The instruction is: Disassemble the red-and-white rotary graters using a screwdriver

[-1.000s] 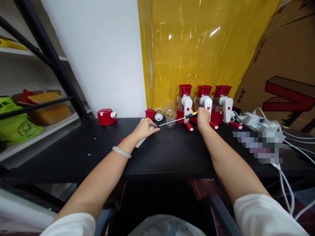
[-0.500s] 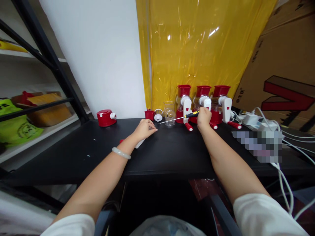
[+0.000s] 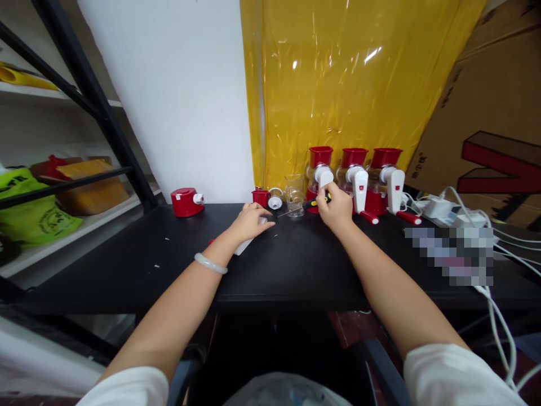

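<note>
My right hand (image 3: 337,207) is closed around the black-and-yellow handle of a screwdriver (image 3: 311,203), whose thin shaft points left. Facing its tip, my left hand (image 3: 252,222) is held low with thumb and fingers apart. Beneath the left hand and wrist lies a white crank arm (image 3: 242,247), mostly covered; whether the palm touches it is hidden. A tiny pale bit (image 3: 276,235) lies on the black table right of the left thumb. Behind the hands stand a small red part (image 3: 260,197), a round white part (image 3: 275,202) and a clear cup (image 3: 295,197).
Three red-and-white crank machines (image 3: 321,158) stand at the back right. A red round base (image 3: 187,202) is on the black table (image 3: 186,282) at the left. White cables and adapters (image 3: 439,207) lie at the right, below a cardboard box (image 3: 499,101). Shelves (image 3: 97,217) stand at the left.
My right hand has moved left with the screwdriver. The left fingers, earlier pinched together, have spread. The tiny pale bit now shows on the table. The view has shifted slightly.
</note>
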The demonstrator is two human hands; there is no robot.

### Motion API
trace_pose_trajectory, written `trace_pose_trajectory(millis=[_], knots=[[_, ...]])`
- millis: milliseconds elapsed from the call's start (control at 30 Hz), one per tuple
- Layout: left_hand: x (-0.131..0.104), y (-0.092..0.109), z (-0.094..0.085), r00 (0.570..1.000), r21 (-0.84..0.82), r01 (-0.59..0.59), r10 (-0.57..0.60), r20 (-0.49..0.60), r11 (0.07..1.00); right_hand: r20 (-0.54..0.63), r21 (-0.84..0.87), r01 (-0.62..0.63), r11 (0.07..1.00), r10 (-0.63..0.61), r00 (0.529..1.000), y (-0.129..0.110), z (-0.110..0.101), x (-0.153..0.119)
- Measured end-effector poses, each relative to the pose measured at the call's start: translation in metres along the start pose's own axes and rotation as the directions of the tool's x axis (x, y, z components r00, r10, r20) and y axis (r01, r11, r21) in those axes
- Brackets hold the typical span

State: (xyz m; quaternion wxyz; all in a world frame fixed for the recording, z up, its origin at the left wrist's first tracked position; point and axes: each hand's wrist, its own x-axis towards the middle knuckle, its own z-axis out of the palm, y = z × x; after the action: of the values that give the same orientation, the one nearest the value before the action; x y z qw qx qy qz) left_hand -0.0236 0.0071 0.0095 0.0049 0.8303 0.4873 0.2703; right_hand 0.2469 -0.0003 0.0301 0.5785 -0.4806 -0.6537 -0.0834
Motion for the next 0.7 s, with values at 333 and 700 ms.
trace_pose_trajectory(millis=[333, 700], knots=[[-0.003, 0.0, -0.006, 0.994, 0.121, 0.108, -0.107, -0.018, 0.987, 0.533, -0.519, 0.235, 0.822, 0.097, 0.84, -0.038, -0.022, 0.003], [-0.001, -0.001, -0.005, 0.994, 0.092, 0.105, -0.108, 0.035, 0.99, 0.843, -0.528, 0.352, 0.773, 0.426, 0.329, -0.036, -0.005, -0.009]])
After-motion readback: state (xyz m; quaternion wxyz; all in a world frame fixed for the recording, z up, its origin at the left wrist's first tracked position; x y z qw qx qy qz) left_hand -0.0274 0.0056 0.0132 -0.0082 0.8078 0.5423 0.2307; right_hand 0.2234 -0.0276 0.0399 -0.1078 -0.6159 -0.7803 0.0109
